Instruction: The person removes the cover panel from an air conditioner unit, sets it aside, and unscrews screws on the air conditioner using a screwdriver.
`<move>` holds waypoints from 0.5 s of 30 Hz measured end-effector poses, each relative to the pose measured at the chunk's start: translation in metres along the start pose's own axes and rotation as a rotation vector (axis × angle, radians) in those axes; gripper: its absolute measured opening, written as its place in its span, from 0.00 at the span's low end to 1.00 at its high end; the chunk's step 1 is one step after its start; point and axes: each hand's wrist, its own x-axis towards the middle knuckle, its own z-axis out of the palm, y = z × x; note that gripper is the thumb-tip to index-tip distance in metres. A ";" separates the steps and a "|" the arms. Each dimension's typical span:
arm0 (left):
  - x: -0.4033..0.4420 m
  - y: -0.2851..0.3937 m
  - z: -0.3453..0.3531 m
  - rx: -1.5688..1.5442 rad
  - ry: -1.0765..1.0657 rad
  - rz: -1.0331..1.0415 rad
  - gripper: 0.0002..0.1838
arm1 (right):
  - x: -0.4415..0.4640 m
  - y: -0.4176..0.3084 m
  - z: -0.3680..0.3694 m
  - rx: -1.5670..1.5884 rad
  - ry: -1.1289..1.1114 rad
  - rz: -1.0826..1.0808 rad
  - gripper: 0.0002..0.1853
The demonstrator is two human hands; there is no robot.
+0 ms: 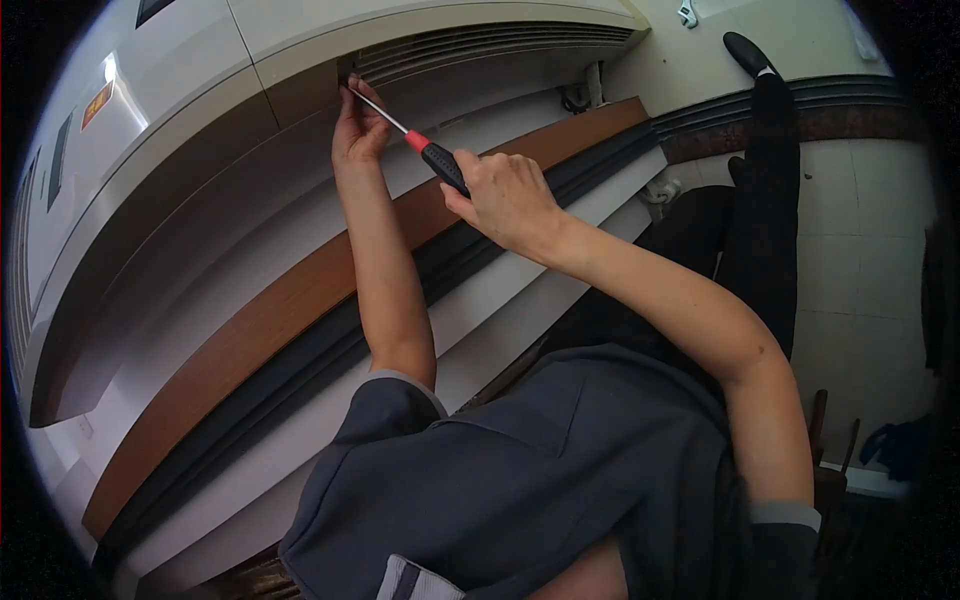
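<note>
My right hand (510, 200) is wrapped round the black and red handle of a screwdriver (428, 150). Its thin metal shaft slants up and left to the lower edge of a white air conditioner (190, 60), beside the slatted vent (500, 45). Up at that edge, my left hand (362, 128) has its fingers curled and pinched about the shaft near the tip. The tip itself, and whatever it touches, is hidden by the fingers and the dark recess there.
Below the unit runs a brown wooden ledge (290, 290) with dark and white trim. A bundle of pipes or cables (590, 92) hangs past the vent's right end. An adjustable wrench (687, 14) lies at the top right. A leg with a black shoe (750, 55) stretches across the right side.
</note>
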 end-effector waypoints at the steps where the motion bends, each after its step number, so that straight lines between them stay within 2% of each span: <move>1: -0.002 -0.002 -0.004 -0.001 0.002 -0.001 0.10 | -0.001 0.000 0.002 0.010 -0.015 0.014 0.13; 5: -0.004 0.000 -0.015 -0.034 -0.036 -0.034 0.10 | -0.003 -0.007 0.011 -0.010 0.000 -0.004 0.13; 7: -0.007 0.004 -0.020 -0.059 -0.051 -0.054 0.10 | 0.000 -0.011 0.016 0.038 -0.012 0.058 0.15; 8: -0.011 0.003 -0.025 -0.003 -0.098 -0.052 0.13 | 0.003 -0.012 0.019 0.034 -0.014 0.056 0.15; 10: -0.032 -0.012 -0.017 0.049 -0.147 -0.049 0.17 | 0.011 -0.009 0.024 0.789 -0.243 0.269 0.17; 11: -0.054 -0.031 -0.002 0.203 -0.191 -0.078 0.21 | 0.013 -0.009 0.024 0.785 -0.245 0.268 0.17; 12: -0.072 -0.045 0.008 0.357 -0.234 -0.107 0.24 | 0.014 -0.008 0.023 1.120 -0.375 0.407 0.17; 13: -0.082 -0.051 0.007 0.354 -0.237 -0.105 0.24 | 0.014 -0.007 0.022 1.454 -0.507 0.549 0.17; 15: -0.096 -0.059 0.000 0.437 -0.344 -0.177 0.28 | 0.011 -0.005 0.025 1.549 -0.510 0.560 0.16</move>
